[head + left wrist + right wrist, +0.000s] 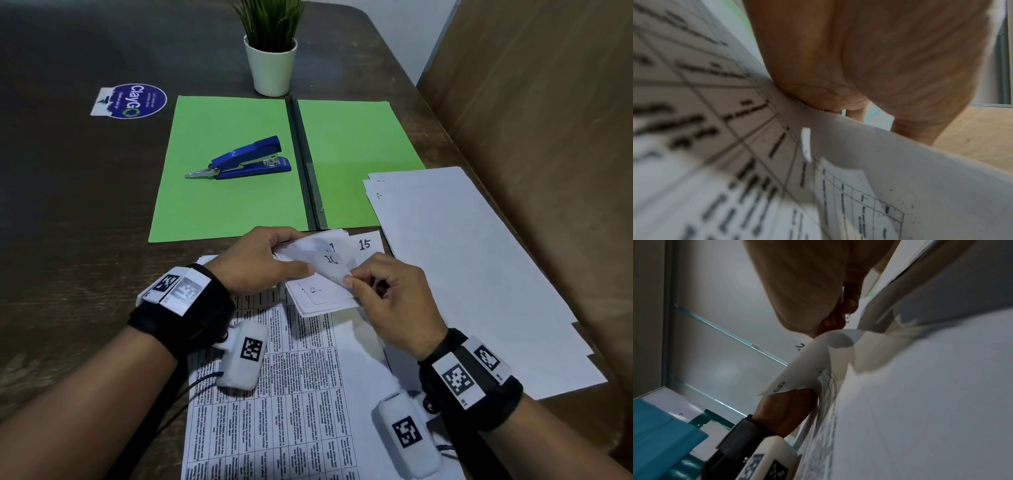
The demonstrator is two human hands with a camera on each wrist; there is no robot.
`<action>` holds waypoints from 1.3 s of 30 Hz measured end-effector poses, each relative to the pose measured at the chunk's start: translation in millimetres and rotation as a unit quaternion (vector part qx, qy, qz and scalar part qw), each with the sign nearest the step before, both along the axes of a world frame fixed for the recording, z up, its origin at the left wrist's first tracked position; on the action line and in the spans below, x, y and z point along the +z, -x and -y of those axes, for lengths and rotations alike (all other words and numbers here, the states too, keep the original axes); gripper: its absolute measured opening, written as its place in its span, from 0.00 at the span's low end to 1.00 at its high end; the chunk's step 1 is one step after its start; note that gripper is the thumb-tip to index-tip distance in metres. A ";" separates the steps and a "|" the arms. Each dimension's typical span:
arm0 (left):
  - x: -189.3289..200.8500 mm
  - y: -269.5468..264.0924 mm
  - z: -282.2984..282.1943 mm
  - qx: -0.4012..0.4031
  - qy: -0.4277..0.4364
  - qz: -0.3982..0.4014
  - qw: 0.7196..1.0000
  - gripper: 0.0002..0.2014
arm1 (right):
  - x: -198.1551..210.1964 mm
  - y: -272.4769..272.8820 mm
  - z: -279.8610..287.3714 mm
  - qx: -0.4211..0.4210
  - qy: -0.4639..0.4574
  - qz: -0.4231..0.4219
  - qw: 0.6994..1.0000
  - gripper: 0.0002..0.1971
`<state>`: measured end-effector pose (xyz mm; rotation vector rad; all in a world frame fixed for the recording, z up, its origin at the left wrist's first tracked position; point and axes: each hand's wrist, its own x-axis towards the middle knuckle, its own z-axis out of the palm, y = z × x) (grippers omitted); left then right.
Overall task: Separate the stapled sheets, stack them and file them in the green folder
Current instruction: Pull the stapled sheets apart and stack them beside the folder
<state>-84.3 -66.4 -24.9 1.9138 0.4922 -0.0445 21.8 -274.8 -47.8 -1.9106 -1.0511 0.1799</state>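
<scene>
A stapled bundle of printed sheets [298, 387] lies on the table in front of me, its far corners bent up and marked with handwritten numbers. My left hand [260, 263] grips the folded-back corners [318, 246] from the left, thumb on top. My right hand [383, 294] pinches one corner [339, 274] between thumb and forefinger. The green folder [236, 171] lies open beyond, a metal fastener along its spine [308, 171]. In the left wrist view my palm [859, 56] presses on the printed page [735, 146]. The right wrist view shows a curled corner [807, 369].
A blue stapler with a staple remover tail [243, 159] lies on the folder's left half. Loose white sheets [472, 274] are stacked at the right, overlapping the folder. A potted plant [270, 65] and a round sticker [132, 101] sit further back. A brown wall [548, 137] borders the right.
</scene>
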 end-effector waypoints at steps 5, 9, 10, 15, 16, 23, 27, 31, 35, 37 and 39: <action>4.2 1.5 3.6 0.012 0.033 0.007 0.999 0.19 | -2.4 -2.3 0.7 0.002 -0.001 0.015 1.000 0.06; 3.7 -0.5 4.4 0.028 0.037 0.007 0.999 0.13 | -2.2 -2.0 0.5 0.000 -0.005 0.008 1.000 0.04; 3.1 -1.0 4.2 0.030 0.036 0.004 0.999 0.09 | -1.2 -1.4 0.5 -0.003 -0.007 -0.002 1.000 0.03; 2.9 -0.7 2.7 0.020 0.012 -0.008 1.000 0.12 | 4.6 3.0 -2.4 -0.037 -0.031 -0.079 0.996 0.07; 3.2 -0.3 2.3 0.015 0.006 -0.008 1.000 0.14 | 3.8 2.6 -2.8 -0.049 -0.042 -0.097 0.993 0.07; 1.9 1.8 0.3 0.003 -0.008 -0.010 1.000 0.16 | 4.2 1.9 -1.7 -0.050 -0.030 -0.090 0.994 0.07; 3.4 1.2 0.7 0.007 0.006 -0.008 1.000 0.14 | -0.5 -0.4 -0.9 -0.024 -0.007 -0.004 1.000 0.06; 4.3 1.9 1.4 0.004 0.008 -0.008 1.000 0.14 | -1.6 -0.9 0.0 0.004 -0.011 0.040 0.999 0.04; 4.2 3.1 1.5 0.002 0.017 -0.012 1.000 0.16 | -6.7 -3.3 -0.4 -0.001 -0.050 0.033 0.998 0.08; 3.6 2.5 1.4 0.003 0.023 -0.010 1.000 0.18 | -9.1 -4.1 0.2 -0.005 -0.067 0.037 0.997 0.11; 4.1 1.7 2.1 0.006 0.029 -0.006 1.000 0.18 | -9.6 -4.4 1.0 -0.006 -0.070 0.048 0.996 0.13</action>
